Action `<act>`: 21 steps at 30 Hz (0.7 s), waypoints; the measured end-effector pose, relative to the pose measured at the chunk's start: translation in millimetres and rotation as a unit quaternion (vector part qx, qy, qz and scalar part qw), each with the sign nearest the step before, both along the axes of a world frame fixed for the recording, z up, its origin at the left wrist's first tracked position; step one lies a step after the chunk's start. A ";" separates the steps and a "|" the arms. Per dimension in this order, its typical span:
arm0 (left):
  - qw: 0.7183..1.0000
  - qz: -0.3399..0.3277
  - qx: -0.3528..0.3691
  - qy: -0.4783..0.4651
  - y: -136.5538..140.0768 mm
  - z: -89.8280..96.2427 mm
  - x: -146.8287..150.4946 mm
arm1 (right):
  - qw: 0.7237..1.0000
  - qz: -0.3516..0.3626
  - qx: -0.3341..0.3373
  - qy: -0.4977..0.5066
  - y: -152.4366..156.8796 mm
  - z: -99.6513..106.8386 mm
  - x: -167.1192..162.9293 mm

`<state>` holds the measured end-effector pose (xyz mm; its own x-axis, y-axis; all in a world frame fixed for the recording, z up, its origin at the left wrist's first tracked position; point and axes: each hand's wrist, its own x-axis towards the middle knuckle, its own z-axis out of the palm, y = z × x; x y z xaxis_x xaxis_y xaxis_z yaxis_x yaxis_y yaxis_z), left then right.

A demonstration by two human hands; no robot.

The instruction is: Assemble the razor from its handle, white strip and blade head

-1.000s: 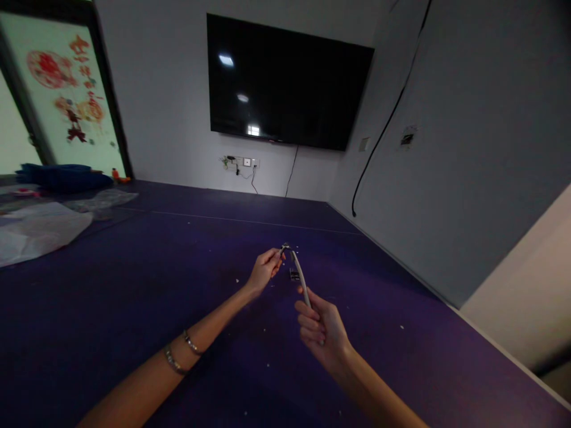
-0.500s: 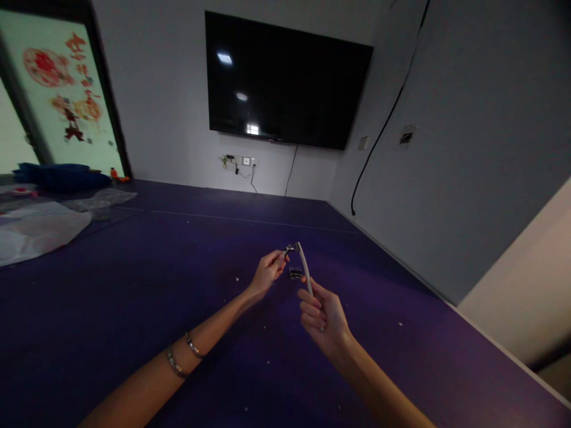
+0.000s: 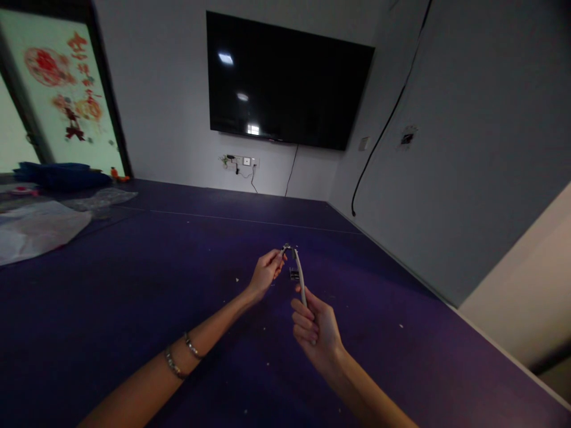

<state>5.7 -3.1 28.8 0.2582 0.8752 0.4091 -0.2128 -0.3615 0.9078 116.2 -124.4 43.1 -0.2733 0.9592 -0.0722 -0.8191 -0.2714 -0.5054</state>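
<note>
The left hand (image 3: pixel 264 271) pinches a small dark piece (image 3: pixel 287 246); the right hand (image 3: pixel 319 328) grasps a pale stick (image 3: pixel 300 273), its top near this piece. Whether already joined, I cannot tell. A black block (image 3: pixel 294 274) lies unheld on the floor (image 3: pixel 250 362).

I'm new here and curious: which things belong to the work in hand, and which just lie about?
In hand: pale strip (right hand); small piece (left hand); perhaps the dark object near them.
Lying about: blue bundle; whitish sheet; clear plastic; orange item.
</note>
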 end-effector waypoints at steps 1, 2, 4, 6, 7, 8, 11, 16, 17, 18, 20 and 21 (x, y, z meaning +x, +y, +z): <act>1.000 0.002 0.000 0.000 0.1 0.0 0.0 | 1.000 -0.002 0.005 0.002 0.7 0.5 0.4; 1.000 0.003 -0.001 0.000 0.0 -0.1 0.1 | 1.000 -0.006 0.009 0.004 1.4 1.4 0.9; 1.000 -0.001 -0.001 0.001 -0.5 -0.5 0.5 | 1.000 -0.011 0.015 0.008 2.1 3.1 0.5; 1.000 -0.009 -0.003 -0.003 -0.9 -0.9 1.0 | 1.000 -0.005 0.012 0.005 0.9 3.2 -1.9; 1.000 -0.011 -0.006 -0.008 -0.9 -1.1 1.1 | 1.000 0.003 0.008 0.003 -0.3 2.7 -3.5; 1.000 -0.011 -0.009 -0.013 -0.8 -1.3 1.3 | 1.000 0.009 0.002 0.001 -1.4 2.0 -4.9; 1.000 -0.004 -0.008 -0.019 -0.6 -2.0 2.2 | 1.000 0.007 -0.008 0.007 -2.0 2.2 -5.5; 1.000 -0.016 0.005 -0.009 -3.8 -4.6 6.7 | 0.999 -0.030 -0.001 0.028 0.7 7.0 -2.3; 1.000 -0.019 0.007 -0.011 -4.5 -4.9 7.5 | 0.999 -0.028 -0.001 0.026 -0.3 6.8 -3.1; 1.000 -0.021 0.007 -0.014 -5.1 -5.1 8.1 | 0.999 -0.025 0.000 0.023 -1.7 6.3 -4.2; 1.000 -0.020 0.007 -0.021 -5.9 -4.8 8.8 | 1.000 -0.023 0.000 0.020 -4.1 5.4 -6.1; 1.000 -0.018 0.006 -0.025 -6.4 -4.4 8.9 | 0.999 -0.025 -0.002 0.021 -4.4 5.5 -6.2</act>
